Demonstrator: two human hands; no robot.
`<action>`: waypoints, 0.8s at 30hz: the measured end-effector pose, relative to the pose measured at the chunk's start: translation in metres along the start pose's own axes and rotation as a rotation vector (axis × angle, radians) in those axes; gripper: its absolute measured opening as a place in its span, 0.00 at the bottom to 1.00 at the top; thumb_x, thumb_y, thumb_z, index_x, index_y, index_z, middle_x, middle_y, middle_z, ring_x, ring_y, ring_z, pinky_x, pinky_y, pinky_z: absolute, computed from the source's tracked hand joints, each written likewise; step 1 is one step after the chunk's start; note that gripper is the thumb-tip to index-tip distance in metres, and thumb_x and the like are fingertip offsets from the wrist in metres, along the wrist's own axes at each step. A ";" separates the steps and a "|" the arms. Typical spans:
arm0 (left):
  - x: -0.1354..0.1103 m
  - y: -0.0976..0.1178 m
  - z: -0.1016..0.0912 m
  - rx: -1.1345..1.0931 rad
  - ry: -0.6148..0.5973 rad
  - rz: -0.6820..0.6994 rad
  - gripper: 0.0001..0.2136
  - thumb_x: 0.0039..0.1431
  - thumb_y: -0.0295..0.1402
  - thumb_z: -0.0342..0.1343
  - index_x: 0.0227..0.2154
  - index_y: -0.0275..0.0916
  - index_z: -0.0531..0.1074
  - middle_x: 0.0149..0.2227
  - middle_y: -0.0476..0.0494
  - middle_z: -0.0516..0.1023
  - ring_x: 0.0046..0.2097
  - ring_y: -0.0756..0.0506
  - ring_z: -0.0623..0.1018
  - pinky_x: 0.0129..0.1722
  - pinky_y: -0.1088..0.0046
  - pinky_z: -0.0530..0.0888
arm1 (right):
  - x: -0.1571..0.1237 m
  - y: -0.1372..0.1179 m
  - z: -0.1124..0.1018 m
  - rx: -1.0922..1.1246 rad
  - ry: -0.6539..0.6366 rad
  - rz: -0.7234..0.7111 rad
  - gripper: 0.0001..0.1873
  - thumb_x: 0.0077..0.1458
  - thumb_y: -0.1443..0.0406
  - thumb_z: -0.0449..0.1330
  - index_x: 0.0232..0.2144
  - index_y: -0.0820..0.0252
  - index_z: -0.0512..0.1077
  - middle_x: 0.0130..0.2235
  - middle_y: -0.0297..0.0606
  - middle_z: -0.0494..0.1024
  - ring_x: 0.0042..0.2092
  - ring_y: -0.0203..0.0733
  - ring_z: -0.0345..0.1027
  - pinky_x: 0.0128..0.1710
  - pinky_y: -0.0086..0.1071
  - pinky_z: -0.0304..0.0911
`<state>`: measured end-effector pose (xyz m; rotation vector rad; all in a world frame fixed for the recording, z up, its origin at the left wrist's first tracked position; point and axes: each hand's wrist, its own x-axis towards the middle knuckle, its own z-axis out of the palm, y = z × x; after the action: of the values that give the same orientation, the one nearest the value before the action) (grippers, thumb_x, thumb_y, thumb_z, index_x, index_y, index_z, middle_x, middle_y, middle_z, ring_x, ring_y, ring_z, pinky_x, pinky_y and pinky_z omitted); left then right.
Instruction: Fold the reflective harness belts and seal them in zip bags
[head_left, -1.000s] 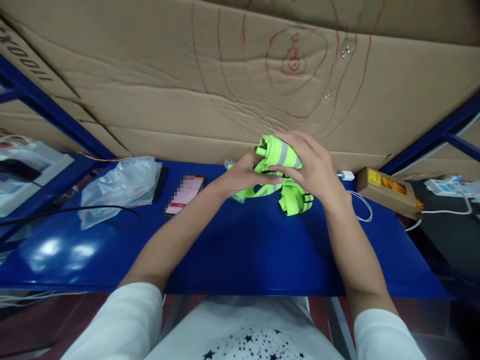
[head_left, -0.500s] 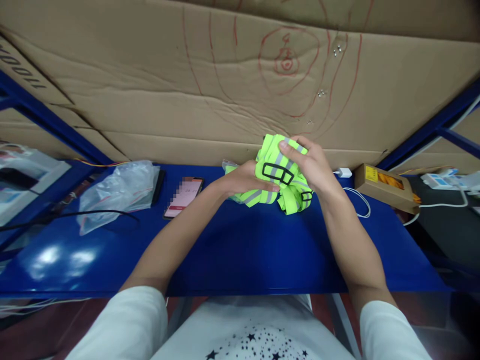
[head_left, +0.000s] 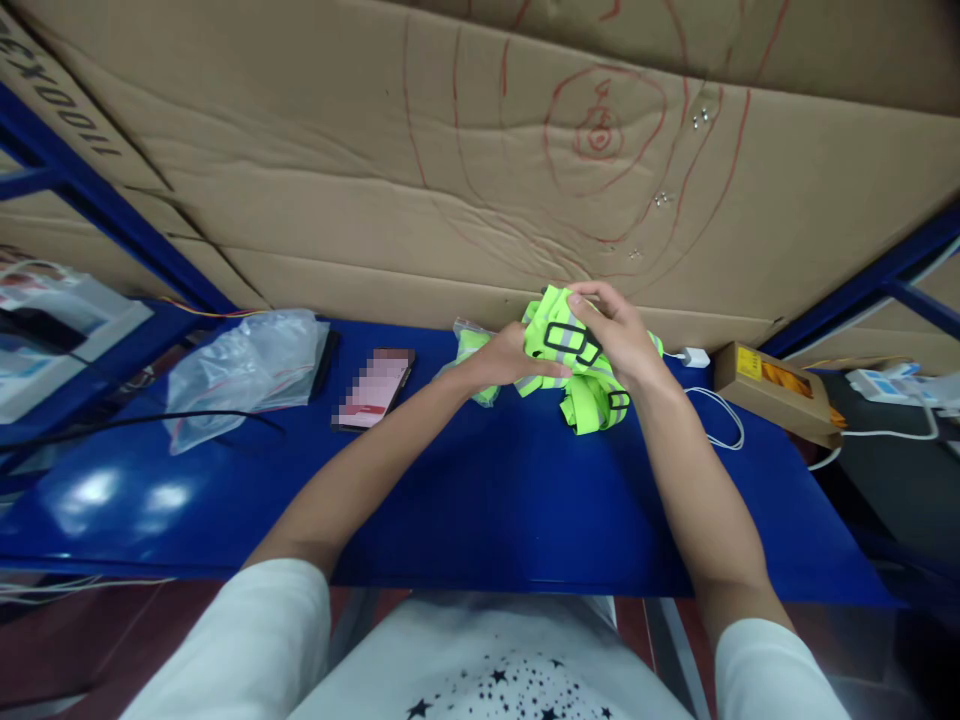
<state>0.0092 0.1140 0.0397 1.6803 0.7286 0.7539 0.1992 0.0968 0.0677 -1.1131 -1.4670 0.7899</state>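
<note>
A bundle of neon-yellow reflective straps (head_left: 592,395) with grey stripes and black buckles is held just above the blue table (head_left: 480,500). My left hand (head_left: 510,358) grips its left side, thumb in front near the bottom edge. On the upper right, my right hand (head_left: 611,325) closes around the folded straps, its thumb pressed on the front. Part of the bundle hangs below in a loop, and some yellow strap shows behind my right hand. Just left of the bundle, partly behind my left hand, lies a clear plastic bag (head_left: 474,340) with neon-yellow material in it.
A phone (head_left: 375,390) and a crumpled clear plastic bag (head_left: 244,365) lie to the left, with a black cable (head_left: 187,413) across the bag. On the right are a white cable (head_left: 724,440), a white adapter (head_left: 695,357) and a small cardboard box (head_left: 772,395). Cardboard (head_left: 322,200) stands behind.
The camera view has shifted slightly. The clear bag with yellow material now shows apart from the bundle, and yellow strap has come into view right of my right hand. Both hands keep their hold.
</note>
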 end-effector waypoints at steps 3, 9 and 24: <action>0.000 -0.006 0.010 -0.263 -0.110 -0.075 0.34 0.38 0.37 0.80 0.52 0.37 0.78 0.51 0.37 0.84 0.51 0.38 0.82 0.53 0.61 0.78 | -0.002 -0.002 0.006 0.153 -0.046 0.114 0.28 0.43 0.44 0.74 0.40 0.52 0.77 0.42 0.34 0.82 0.44 0.42 0.74 0.46 0.38 0.71; -0.004 -0.004 0.022 -0.400 -0.147 -0.067 0.36 0.40 0.35 0.80 0.56 0.41 0.77 0.55 0.37 0.82 0.58 0.37 0.80 0.59 0.58 0.76 | -0.007 -0.009 0.010 0.139 -0.042 0.112 0.22 0.48 0.48 0.72 0.37 0.53 0.75 0.35 0.31 0.78 0.39 0.41 0.72 0.43 0.37 0.70; -0.014 0.022 -0.001 -0.257 -0.234 -0.089 0.31 0.44 0.36 0.77 0.54 0.39 0.78 0.51 0.37 0.84 0.49 0.39 0.84 0.53 0.59 0.80 | -0.011 -0.025 -0.015 -0.338 -0.129 -0.163 0.28 0.68 0.42 0.52 0.41 0.54 0.82 0.44 0.41 0.84 0.53 0.50 0.77 0.60 0.49 0.68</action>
<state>0.0018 0.0995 0.0599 1.4622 0.5150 0.5520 0.2083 0.0765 0.0896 -1.1887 -1.8232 0.5186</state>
